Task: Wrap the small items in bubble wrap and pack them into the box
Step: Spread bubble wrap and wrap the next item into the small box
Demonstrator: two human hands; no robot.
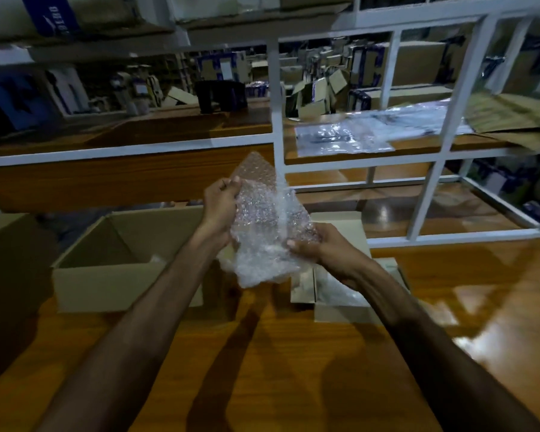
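Both hands pinching wrap [264, 226]: left hand [220, 202] at 10, right hand [320, 247] at 4. Could unroll if pinch slackens; contents unseen.

Stockroom or packing area of a warehouse or shop. White metal shelving frame [276, 98] runs across the view, wooden shelf boards [181, 126] between its bars. Cardboard cartons [320, 95] stacked and lying open on the far shelves, some blue-and-white printed retail boxes [220, 65] among them. Clear plastic bags [343, 138] lie on one shelf. An open cardboard box [119, 275] stands on the glossy wooden desk [262, 369]. Dim lighting; background blurred.
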